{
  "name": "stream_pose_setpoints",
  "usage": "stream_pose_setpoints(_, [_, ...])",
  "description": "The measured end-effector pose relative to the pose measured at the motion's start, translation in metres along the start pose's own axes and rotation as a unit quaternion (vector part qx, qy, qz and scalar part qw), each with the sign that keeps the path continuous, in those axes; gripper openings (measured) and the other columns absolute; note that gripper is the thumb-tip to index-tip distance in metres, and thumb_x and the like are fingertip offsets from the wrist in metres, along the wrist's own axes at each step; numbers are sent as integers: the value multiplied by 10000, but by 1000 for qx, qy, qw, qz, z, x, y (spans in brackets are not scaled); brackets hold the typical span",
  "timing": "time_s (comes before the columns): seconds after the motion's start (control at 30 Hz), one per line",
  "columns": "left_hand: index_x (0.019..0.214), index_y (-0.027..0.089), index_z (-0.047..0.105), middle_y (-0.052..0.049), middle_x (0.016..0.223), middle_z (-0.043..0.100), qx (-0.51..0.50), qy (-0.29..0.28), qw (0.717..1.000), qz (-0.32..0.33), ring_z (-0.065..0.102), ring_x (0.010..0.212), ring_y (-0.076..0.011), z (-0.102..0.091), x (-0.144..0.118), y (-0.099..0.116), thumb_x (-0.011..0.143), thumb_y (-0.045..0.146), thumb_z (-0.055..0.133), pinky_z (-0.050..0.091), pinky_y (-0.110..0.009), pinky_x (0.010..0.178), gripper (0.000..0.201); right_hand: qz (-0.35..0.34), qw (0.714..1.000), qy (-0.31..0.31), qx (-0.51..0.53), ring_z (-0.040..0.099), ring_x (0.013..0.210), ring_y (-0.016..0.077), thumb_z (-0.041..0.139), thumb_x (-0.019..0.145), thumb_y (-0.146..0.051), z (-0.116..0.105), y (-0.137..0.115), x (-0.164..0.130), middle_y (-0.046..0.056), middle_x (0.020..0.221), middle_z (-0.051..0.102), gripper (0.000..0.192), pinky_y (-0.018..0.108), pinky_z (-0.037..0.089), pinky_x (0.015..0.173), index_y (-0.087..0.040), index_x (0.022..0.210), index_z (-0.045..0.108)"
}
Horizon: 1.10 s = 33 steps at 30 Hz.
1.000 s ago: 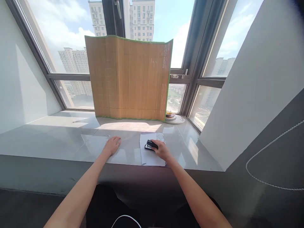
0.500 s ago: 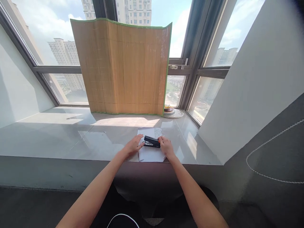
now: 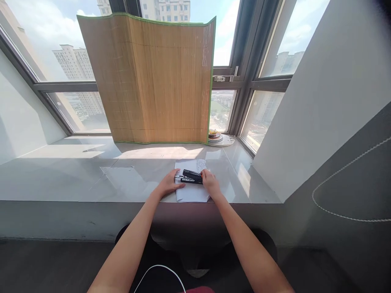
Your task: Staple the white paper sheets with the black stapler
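Head view: just below the middle of the frame a black stapler (image 3: 192,177) lies on a white sheet of paper (image 3: 192,191) at the near edge of the grey sill (image 3: 76,179). Its long axis runs left to right across the frame. The right hand (image 3: 210,184) closes its fingers on the stapler's right end; the left hand (image 3: 169,185) rests flat, fingers loosely apart, touching the left end. Both hands are equally near. A bamboo screen (image 3: 152,77) stands behind, in the upper centre.

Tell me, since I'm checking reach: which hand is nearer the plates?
Right. The right hand is on the stapler, nearer the plates; the left hand lies farther left.
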<state>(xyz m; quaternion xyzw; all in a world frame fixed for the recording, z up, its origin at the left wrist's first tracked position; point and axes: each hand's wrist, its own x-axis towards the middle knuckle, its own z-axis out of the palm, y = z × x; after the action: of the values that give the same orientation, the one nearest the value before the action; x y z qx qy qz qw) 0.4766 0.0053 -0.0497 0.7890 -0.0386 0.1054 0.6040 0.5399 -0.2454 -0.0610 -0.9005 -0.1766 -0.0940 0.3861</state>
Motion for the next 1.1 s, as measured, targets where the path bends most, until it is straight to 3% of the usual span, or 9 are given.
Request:
stream_pose_setpoints(0.13, [1146, 229, 721, -141, 1335, 671, -63, 31, 997, -28, 529, 1396, -373, -3, 1, 1, 485, 266, 1007, 293, -481, 1259, 721, -40, 998, 33, 45, 596, 832, 202, 348, 1075, -334, -8, -5, -2, 39, 877, 690, 363, 282, 403, 756, -229, 873, 631])
stream_pose_setpoints(0.27, [1096, 230, 745, -119, 1335, 689, -134, 73, 987, -39, 514, 1422, -324, -3, 5, 9, 699, 269, 907, 306, -426, 1261, 431, -126, 991, 21, 31, 596, 1043, 241, 636, 957, -386, -11, -13, 1, 66, 1071, 711, 192, 333, 441, 932, -225, 1046, 692])
stream_pose_setpoints(0.33, [1060, 212, 745, -122, 1335, 693, -237, 170, 955, -50, 519, 1427, -279, -2, 10, 13, 893, 316, 727, 327, -403, 1256, 197, -137, 990, -26, 5, 600, 1033, 243, 740, 864, -300, -8, -19, 3, 55, 1059, 706, 229, 344, 451, 930, -228, 1078, 703])
stream_pose_setpoints(0.43, [1099, 184, 719, -144, 1360, 677, -424, 267, 862, -71, 572, 1384, -233, 0, 18, 15, 1038, 386, 435, 414, -395, 1213, 354, -152, 988, -7, -27, 583, 985, 244, 727, 853, -210, -1, -30, 0, 52, 988, 682, 201, 344, 458, 888, -225, 1053, 722])
stream_pose_setpoints(0.57, [1233, 127, 667, -194, 1350, 675, -565, 208, 788, -126, 658, 1282, -245, 4, 20, 9, 1035, 312, 342, 534, -411, 1102, 423, -242, 962, 80, -101, 550, 1036, 279, 604, 932, -131, 5, -52, -15, 95, 1037, 665, 313, 407, 430, 939, -241, 1199, 724])
stream_pose_setpoints(0.7, [1277, 56, 637, -244, 1338, 671, -593, 145, 775, -163, 672, 1261, -272, 5, 16, 5, 1033, 283, 335, 572, -407, 1045, 450, -364, 915, 29, -169, 552, 1080, 261, 489, 970, -45, 11, -67, -26, 101, 1119, 674, 473, 420, 399, 979, -277, 1339, 673])
stream_pose_setpoints(0.83, [1271, 85, 654, -199, 1277, 716, -587, 179, 777, -140, 690, 1234, -241, 7, 15, 3, 1011, 243, 375, 577, -374, 1034, 413, -419, 888, -5, -189, 552, 1084, 249, 500, 999, -61, 16, -69, -25, 96, 1103, 678, 432, 395, 407, 956, -274, 1334, 672])
stream_pose_setpoints(0.97, [1253, 95, 663, -183, 1177, 748, -597, 202, 764, -139, 745, 1103, -229, 10, 18, -1, 974, 181, 414, 596, -387, 1006, 384, -367, 912, 50, -176, 567, 1052, 257, 526, 946, -31, 13, -68, -30, 93, 1082, 677, 475, 403, 427, 947, -281, 1312, 695])
stream_pose_setpoints(1.1, [1193, 110, 676, -176, 1136, 754, -625, 206, 742, -128, 753, 1072, -230, 9, 18, -5, 971, 163, 423, 600, -396, 999, 340, -159, 971, 162, -75, 580, 1001, 285, 586, 959, -197, 8, -62, -41, 109, 1019, 665, 300, 404, 465, 906, -237, 1212, 743])
